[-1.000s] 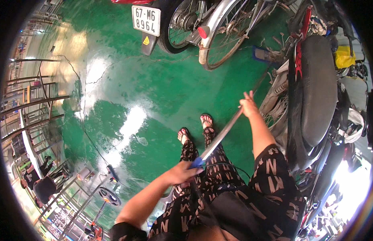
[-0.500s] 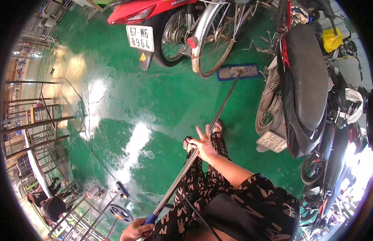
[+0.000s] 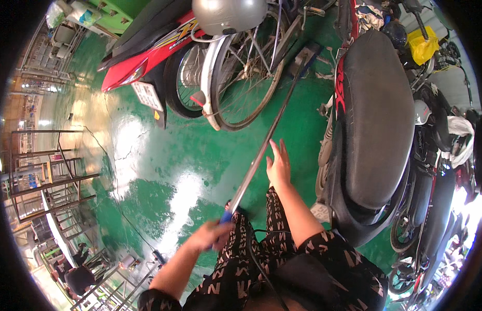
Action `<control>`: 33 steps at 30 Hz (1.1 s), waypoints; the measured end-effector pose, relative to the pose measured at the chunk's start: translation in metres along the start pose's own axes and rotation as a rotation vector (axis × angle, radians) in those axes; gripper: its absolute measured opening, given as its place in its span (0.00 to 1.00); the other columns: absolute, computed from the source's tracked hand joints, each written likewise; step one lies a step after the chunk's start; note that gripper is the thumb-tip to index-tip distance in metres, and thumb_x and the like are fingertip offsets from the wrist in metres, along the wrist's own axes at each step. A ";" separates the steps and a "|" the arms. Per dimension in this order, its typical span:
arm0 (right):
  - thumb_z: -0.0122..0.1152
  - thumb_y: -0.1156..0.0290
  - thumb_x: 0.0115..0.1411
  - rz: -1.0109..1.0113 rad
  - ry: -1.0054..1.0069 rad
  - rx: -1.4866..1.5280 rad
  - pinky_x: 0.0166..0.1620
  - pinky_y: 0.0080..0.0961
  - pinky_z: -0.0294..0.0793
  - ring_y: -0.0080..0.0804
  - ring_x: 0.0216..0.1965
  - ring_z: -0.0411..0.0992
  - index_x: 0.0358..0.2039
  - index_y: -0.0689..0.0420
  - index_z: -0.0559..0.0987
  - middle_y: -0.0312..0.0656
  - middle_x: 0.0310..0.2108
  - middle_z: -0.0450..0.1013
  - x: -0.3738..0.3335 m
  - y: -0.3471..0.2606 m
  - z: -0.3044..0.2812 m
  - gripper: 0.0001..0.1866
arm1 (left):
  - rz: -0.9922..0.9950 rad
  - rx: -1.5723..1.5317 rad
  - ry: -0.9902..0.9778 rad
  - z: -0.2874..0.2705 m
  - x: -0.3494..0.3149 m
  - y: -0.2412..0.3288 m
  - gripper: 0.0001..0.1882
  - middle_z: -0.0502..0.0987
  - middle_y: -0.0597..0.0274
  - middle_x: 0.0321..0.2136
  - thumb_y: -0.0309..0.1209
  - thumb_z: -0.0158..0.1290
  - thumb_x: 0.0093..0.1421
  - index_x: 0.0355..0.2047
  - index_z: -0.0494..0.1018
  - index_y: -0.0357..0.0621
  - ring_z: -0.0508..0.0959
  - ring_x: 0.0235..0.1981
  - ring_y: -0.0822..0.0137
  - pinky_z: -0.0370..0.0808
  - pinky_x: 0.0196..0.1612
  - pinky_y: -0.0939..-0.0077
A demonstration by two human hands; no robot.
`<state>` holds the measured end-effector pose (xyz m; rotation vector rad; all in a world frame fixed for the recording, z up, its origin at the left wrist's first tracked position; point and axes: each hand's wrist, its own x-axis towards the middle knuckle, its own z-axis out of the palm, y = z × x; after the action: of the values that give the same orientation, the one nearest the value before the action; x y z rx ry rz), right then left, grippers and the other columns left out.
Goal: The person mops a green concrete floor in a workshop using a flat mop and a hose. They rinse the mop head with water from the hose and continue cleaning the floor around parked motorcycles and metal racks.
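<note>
The mop [image 3: 250,172], a slim metal pole with a flat head, slants over glossy green floor [image 3: 158,140] near a spoked bicycle wheel [image 3: 240,126]. The left hand [image 3: 207,234] wraps its blue plastic-looking grip [image 3: 227,217]; the right hand's [image 3: 279,168] fingers extend, slightly parted, beside it.

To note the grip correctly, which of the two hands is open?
The right hand: it is open beside the mop pole, while the left hand is closed around the blue handle.
</note>
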<state>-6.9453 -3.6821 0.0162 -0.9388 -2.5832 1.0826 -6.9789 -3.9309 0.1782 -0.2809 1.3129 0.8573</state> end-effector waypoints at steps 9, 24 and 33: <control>0.60 0.70 0.50 -0.063 -0.388 0.073 0.56 0.37 0.59 0.49 0.55 0.58 0.53 0.58 0.63 0.53 0.55 0.58 -0.088 0.053 -0.025 0.29 | 0.354 0.631 0.211 0.036 0.261 0.238 0.17 0.70 0.56 0.08 0.33 0.49 0.52 0.11 0.67 0.36 0.71 0.09 0.65 0.70 0.15 0.66; 0.62 0.64 0.48 0.933 -0.476 -0.048 0.35 0.31 0.73 0.33 0.30 0.75 0.41 0.53 0.76 0.44 0.27 0.76 -0.308 0.225 -0.060 0.18 | -0.104 0.927 0.545 -0.086 0.087 -0.120 0.16 0.75 0.43 0.31 0.35 0.50 0.50 0.37 0.68 0.41 0.76 0.35 0.46 0.72 0.38 0.54; 0.59 0.66 0.54 0.655 -0.478 0.254 0.37 0.27 0.73 0.33 0.32 0.75 0.44 0.55 0.74 0.44 0.30 0.76 -0.217 0.187 -0.011 0.17 | 0.076 0.931 0.647 -0.068 0.255 0.017 0.13 0.76 0.45 0.36 0.33 0.47 0.52 0.37 0.70 0.42 0.75 0.39 0.46 0.72 0.41 0.54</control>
<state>-6.6812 -3.7104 -0.0907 -1.6865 -2.4098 1.9541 -7.0375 -3.8628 -0.0702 0.2607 2.1881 0.1260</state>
